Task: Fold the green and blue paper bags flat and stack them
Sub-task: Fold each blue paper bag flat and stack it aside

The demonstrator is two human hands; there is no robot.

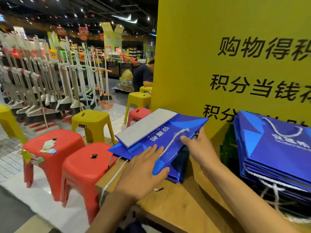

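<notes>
Blue bag (165,137) lies nearly flat on the wooden table (176,207), with its grey bottom flap showing. The left hand (143,167) presses on it with straight fingers. The right hand (200,147) pinches the bag's far edge — thumb on top, fingers behind, maybe curled. A stack of blue bags (277,148) sits near, on the right — by the yellow sign (218,47).

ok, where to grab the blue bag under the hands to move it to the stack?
The mouth edge by the rope handle, from the right, thumb on top, as the right hand grips now. The blue bag lies nearly flat, so that edge is thin and free.
</notes>
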